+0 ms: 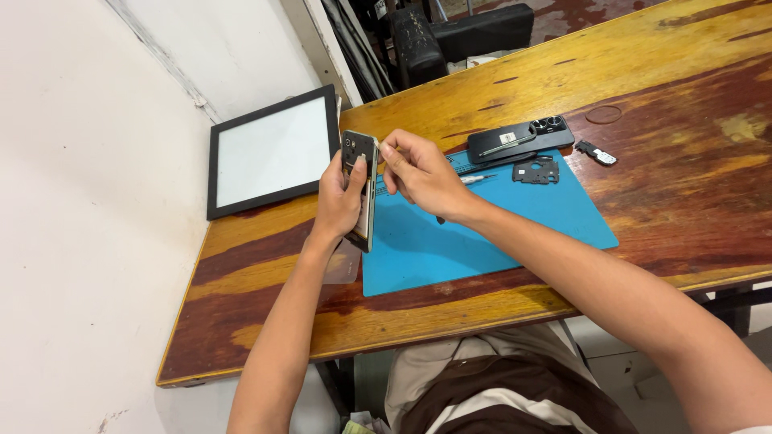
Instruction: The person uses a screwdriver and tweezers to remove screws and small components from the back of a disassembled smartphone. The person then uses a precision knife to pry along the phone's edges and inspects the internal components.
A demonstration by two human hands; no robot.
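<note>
One opened phone [361,189] is held on edge above the left end of the blue mat [482,233]. Left hand [339,201] is wrapped around its lower body. Right hand [420,171] is pinched closed at the phone's upper edge; what it grips cannot be told. On the mat: one back cover [521,137], one black inner plate [536,170], one screwdriver [476,179]. One small black part [597,152] lies on the wooden table [659,64]; one framed light panel [272,151] sits left.

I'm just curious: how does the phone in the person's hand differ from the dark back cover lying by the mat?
The phone is held up on edge in the left hand; the back cover lies flat on the table, untouched. The phone shows inner parts; the cover looks a plain shell. Both are dark, slim rectangles.
</note>
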